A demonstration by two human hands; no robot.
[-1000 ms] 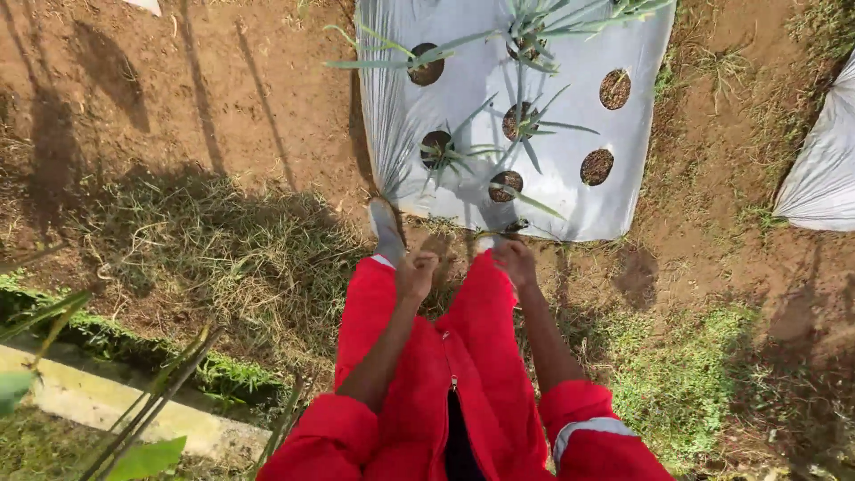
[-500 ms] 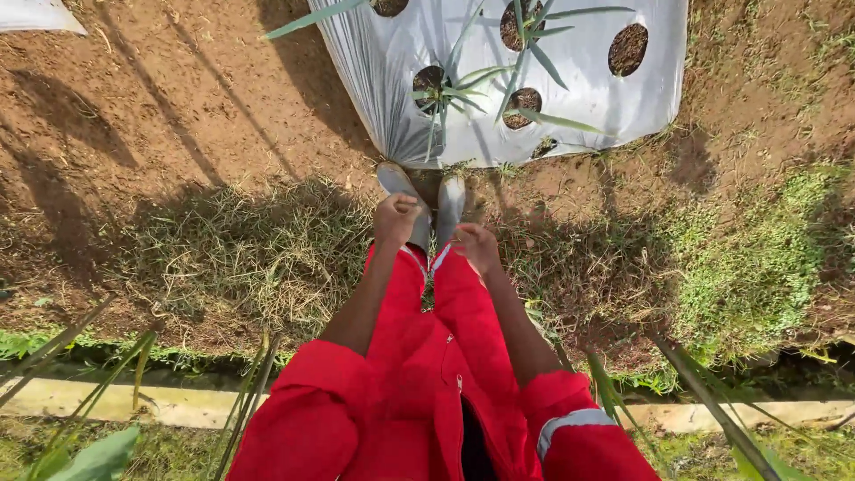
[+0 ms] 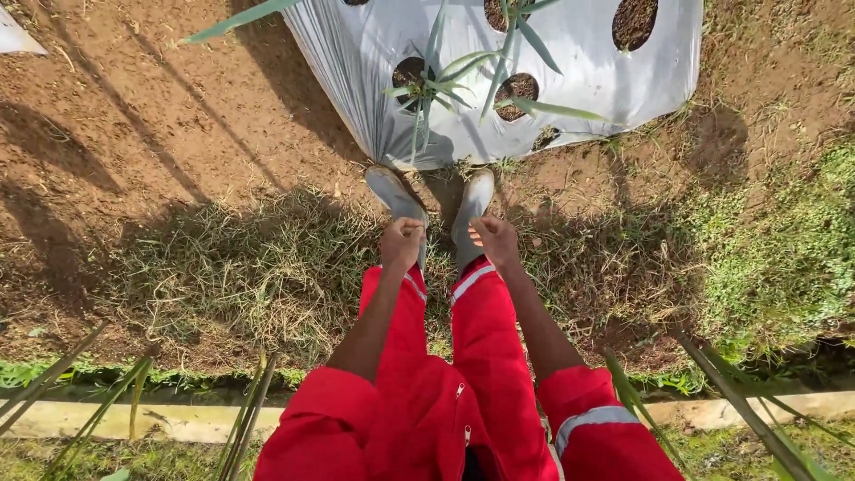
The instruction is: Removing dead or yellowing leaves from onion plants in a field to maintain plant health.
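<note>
My left hand (image 3: 401, 242) is curled into a fist against my left red trouser leg (image 3: 398, 313), just above a grey boot (image 3: 395, 193). My right hand (image 3: 495, 240) is curled the same way on the right red trouser leg (image 3: 485, 325), above the other grey boot (image 3: 471, 207). Neither hand holds a separate object, and I cannot tell whether the fingers pinch the cloth. The boot toes almost touch the near edge of a white plastic ground sheet (image 3: 356, 53). Spiky green plants (image 3: 427, 89) grow from its round soil holes (image 3: 634, 20).
Dry cut grass (image 3: 249, 267) lies around my feet, with bare brown soil (image 3: 134, 116) to the left. A green weed patch (image 3: 784, 249) is at the right. A pale concrete edge (image 3: 134, 423) runs behind me, with long leaf blades (image 3: 730, 401) crossing it.
The white sheet has slid up the picture and the concrete edge has come into view below. My boots now stand together at the sheet's edge; both hands stayed on my legs.
</note>
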